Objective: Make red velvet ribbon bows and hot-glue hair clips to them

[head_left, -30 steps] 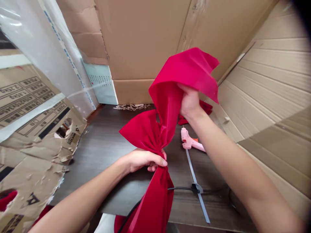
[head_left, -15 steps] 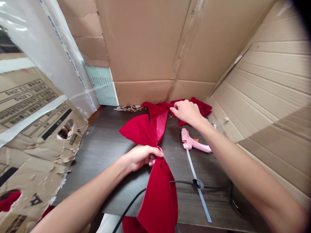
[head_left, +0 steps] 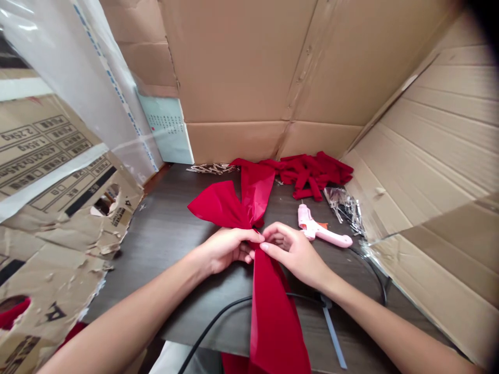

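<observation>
A large red fabric bow (head_left: 273,306) lies lengthwise over the table, its lower end hanging past the front edge. My left hand (head_left: 230,246) pinches its gathered middle, thumb on top and fingers curled beneath. From the other side my right hand (head_left: 294,252) is closed at that same middle, thumb and fingertips against the fabric and touching the left thumb. Whether a small strip sits between the right fingertips is hidden. Just beyond the right hand rests a pink glue gun (head_left: 307,223) with an orange trigger.
Behind lie a heap of red fabric strips (head_left: 312,174) and metal clips (head_left: 212,168). A clear bag of clips (head_left: 345,208) sits at the right. A black cable (head_left: 218,317) crosses the table (head_left: 175,208). Cardboard walls (head_left: 241,67) enclose it; a pale blue booklet (head_left: 167,127) leans at back left.
My right hand has come back from the heap of red strips to the bow's middle, beside my left hand. The left keeps its hold. The bow's lower part has shifted slightly right.
</observation>
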{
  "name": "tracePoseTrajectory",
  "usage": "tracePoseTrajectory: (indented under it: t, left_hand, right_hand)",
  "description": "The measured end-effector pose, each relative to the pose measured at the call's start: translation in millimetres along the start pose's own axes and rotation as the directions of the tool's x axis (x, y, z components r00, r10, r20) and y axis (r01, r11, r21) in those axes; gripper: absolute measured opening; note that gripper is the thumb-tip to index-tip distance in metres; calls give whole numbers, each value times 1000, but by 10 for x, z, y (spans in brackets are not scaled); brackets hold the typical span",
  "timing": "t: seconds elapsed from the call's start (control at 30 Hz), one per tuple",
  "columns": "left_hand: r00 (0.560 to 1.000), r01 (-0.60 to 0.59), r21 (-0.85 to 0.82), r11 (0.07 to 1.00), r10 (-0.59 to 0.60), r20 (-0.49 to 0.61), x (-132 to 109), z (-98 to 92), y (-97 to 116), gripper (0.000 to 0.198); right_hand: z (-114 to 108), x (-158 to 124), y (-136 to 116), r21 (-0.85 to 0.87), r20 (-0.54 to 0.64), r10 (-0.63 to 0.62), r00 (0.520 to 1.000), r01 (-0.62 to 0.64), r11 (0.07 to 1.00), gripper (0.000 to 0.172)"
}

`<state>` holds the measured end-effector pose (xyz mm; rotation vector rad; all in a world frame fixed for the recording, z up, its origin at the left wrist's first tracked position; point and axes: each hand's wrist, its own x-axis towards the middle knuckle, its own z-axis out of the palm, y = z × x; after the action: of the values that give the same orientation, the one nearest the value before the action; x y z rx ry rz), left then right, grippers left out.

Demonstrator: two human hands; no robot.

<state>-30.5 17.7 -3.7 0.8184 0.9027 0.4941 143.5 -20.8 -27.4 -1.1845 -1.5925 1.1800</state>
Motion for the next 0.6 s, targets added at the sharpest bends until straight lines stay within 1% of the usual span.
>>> tracePoseTrajectory:
  t: [0.13,0.33,0.5,0.6]
  left_hand:
    - [1000,-6,-8,1000,6,16,14,13,-11,22]
    - [1000,3,-48,999,-3,-3,5,8,6,22]
    - [996,-42,-20,999,40,-75,-24,24,25,19]
    - [995,-54,-34,998,51,-87,-43,39,42,18]
  right_hand:
    - [-20,-7,54,68,-23,83,996,-81,994,23]
    - [6,-28,22,129,-22,145,989,-141,982,24]
    - [5,-37,9,104,-16,74,997,-72,992,23]
    - [3,-45,4,81,-25,45,999,-43,996,22]
